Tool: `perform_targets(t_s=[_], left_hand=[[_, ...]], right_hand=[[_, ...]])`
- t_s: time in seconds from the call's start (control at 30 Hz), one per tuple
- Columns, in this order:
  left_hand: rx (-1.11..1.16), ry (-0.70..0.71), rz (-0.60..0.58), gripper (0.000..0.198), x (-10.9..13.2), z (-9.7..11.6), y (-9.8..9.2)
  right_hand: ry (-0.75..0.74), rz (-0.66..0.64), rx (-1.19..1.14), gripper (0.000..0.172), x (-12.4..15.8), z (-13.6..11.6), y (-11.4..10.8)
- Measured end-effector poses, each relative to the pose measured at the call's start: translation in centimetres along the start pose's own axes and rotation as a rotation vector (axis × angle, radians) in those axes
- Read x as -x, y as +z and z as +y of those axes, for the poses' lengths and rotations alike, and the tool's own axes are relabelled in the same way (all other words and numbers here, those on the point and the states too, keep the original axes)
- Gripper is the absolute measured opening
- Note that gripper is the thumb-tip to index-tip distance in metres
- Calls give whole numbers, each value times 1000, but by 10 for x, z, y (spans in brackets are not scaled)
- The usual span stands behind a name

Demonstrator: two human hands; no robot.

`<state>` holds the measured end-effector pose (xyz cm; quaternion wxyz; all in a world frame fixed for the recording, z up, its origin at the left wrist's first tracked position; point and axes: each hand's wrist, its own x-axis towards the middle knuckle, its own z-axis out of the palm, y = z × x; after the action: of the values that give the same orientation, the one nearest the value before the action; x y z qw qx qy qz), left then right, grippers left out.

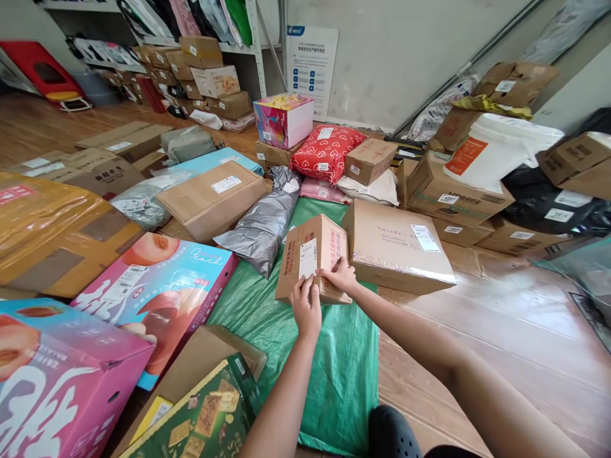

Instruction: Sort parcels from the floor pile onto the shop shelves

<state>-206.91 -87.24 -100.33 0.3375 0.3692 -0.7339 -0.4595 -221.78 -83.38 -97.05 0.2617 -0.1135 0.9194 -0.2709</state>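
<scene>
A brown cardboard box (292, 261) with red print and a white label (308, 257) stands on a green plastic sheet (334, 362). My left hand (306, 305) touches the lower edge of the label, its fingers slightly apart. My right hand (338, 277) rests on the printed side of the same box, thumb and fingers near the label's corner; whether it pinches anything there is too small to tell. Just right of this box lies a larger cardboard box (396, 242) with its own label.
Pink and blue peach boxes (191, 267) and a green box (195, 420) lie at the left. A grey bag (262, 222), a red heart-patterned parcel (327, 149) and a white bucket (496, 149) stand beyond. A black shoe (392, 432) is at the bottom.
</scene>
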Motion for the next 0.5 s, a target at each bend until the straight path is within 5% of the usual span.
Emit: perform_targets(t_s=[0.13,0.27,0.37,0.5], left_hand=[[-107,179,-36,53,81,-8,-3],[-346,327,-94,77,188,-12,-4],[-465,303,-168,74,237,1,10],[-567,326,-499,76,237,29,39]], right_hand=[[-298,8,-162,136,32,56,1],[-519,-83,-371,150,83,162,-2],[-385,-195,-670,139,115,246,-6],[-110,-165,-891,103,129,306,-14]])
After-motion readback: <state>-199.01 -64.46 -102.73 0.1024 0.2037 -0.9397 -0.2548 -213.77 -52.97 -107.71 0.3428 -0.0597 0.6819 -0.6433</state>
